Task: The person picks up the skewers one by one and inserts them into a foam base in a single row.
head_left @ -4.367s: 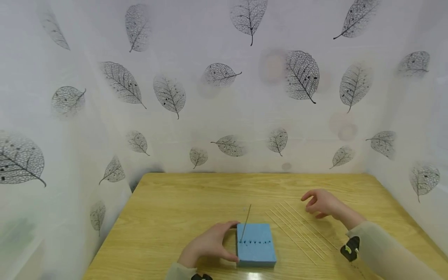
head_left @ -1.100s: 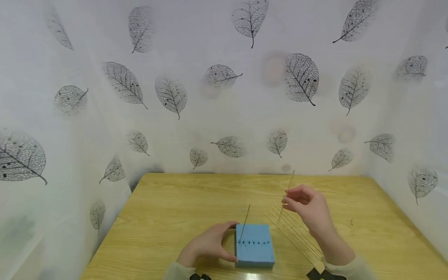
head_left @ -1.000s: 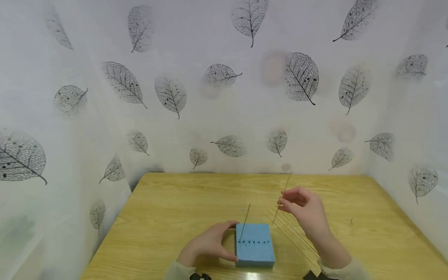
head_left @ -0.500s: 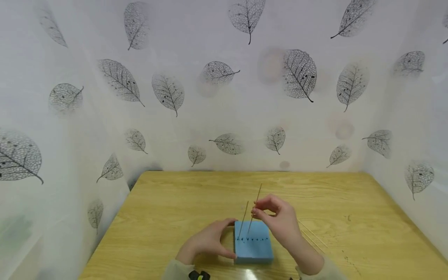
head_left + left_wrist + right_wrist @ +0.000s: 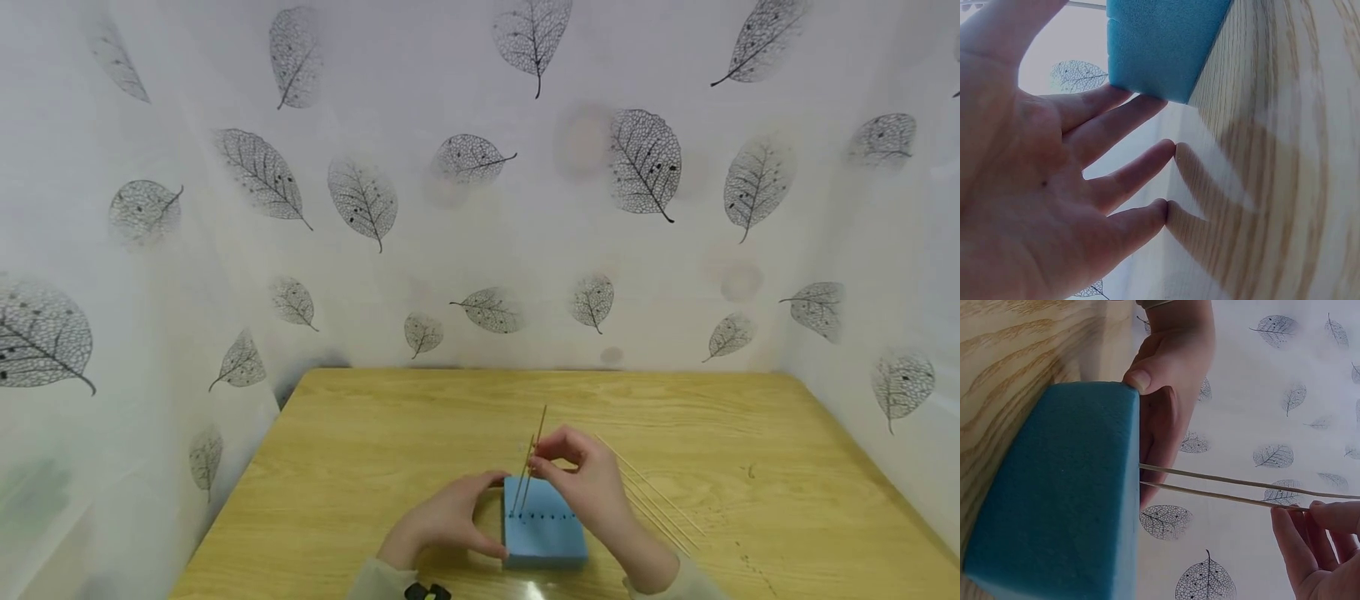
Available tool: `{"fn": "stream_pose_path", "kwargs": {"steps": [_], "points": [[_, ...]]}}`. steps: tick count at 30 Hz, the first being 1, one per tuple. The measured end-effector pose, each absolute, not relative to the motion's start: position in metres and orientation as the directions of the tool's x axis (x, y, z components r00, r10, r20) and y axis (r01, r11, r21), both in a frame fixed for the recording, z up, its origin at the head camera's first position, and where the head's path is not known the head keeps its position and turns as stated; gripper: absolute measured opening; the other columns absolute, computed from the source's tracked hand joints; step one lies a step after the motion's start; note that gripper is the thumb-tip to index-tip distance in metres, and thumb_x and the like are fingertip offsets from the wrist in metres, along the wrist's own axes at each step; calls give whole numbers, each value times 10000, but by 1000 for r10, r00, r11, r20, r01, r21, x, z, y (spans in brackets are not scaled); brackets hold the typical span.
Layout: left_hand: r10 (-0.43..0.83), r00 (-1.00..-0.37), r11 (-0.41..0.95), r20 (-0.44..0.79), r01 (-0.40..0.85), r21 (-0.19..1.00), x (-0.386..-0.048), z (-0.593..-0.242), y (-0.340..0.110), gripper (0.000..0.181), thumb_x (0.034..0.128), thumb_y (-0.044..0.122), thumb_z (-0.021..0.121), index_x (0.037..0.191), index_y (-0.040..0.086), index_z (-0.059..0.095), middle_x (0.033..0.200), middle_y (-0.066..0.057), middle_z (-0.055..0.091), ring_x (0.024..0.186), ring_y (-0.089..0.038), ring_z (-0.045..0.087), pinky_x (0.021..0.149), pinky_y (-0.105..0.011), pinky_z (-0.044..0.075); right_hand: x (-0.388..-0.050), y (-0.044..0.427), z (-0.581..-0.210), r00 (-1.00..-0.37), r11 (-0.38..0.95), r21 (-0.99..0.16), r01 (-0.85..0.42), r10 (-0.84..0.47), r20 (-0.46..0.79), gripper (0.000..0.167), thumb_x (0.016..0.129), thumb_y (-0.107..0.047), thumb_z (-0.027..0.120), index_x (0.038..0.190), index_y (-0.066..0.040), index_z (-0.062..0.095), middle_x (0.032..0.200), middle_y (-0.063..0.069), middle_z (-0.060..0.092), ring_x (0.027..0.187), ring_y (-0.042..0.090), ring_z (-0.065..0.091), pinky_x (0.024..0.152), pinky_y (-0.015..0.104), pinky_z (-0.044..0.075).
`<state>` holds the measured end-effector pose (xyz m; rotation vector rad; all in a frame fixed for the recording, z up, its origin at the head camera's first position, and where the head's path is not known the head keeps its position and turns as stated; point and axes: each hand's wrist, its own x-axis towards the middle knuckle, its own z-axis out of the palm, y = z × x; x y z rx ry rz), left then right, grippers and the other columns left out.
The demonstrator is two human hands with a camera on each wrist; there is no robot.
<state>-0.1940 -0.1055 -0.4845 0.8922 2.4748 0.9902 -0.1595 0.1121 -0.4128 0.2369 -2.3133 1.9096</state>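
Note:
A blue foam block (image 5: 547, 546) lies on the table, with a row of small dark holes across its top. My left hand (image 5: 450, 521) grips it from the left side, thumb at the front corner and fingertips at the back corner. The left wrist view shows two fingertips (image 5: 1147, 106) against the block's edge. One thin wooden skewer (image 5: 522, 475) stands in the leftmost hole, leaning slightly. Just right of it, my right hand (image 5: 592, 479) pinches a second skewer (image 5: 1210, 494) between thumb and fingertips. Its lower end meets the block at the neighbouring hole; how deep is hidden.
Several loose skewers (image 5: 651, 484) lie slanted on the wooden table (image 5: 390, 425) to the right, partly behind my right forearm. Small dark marks (image 5: 751, 472) dot the tabletop further right. A pale curtain (image 5: 480, 242) with leaf prints surrounds the table's back and sides.
My right hand has picked a skewer up from the loose ones and carried it left to the block, lowering its tip to the second hole. The left hand has stayed on the block.

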Motion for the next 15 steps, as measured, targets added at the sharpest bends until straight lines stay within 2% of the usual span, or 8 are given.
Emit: {"fn": "stream_pose_path", "kwargs": {"steps": [6, 15], "points": [[662, -746, 560, -80, 420, 714, -193, -484, -105, 926, 715, 475, 857, 1476, 156, 436, 1456, 31, 525, 1342, -184, 491, 1127, -416, 428, -161, 112, -417, -978, 210, -956, -206, -50, 200, 160, 789, 60, 766, 874, -49, 684, 883, 116, 714, 806, 73, 699, 700, 266, 625], [663, -744, 556, -79, 420, 717, -195, -485, -106, 935, 730, 462, 852, 1488, 123, 421, 1465, 15, 516, 1346, -186, 484, 1128, -407, 426, -161, 113, -424, -973, 264, -936, -231, -88, 215, 144, 800, 26, 770, 869, -67, 685, 873, 95, 718, 822, 78, 705, 696, 251, 621]]}}
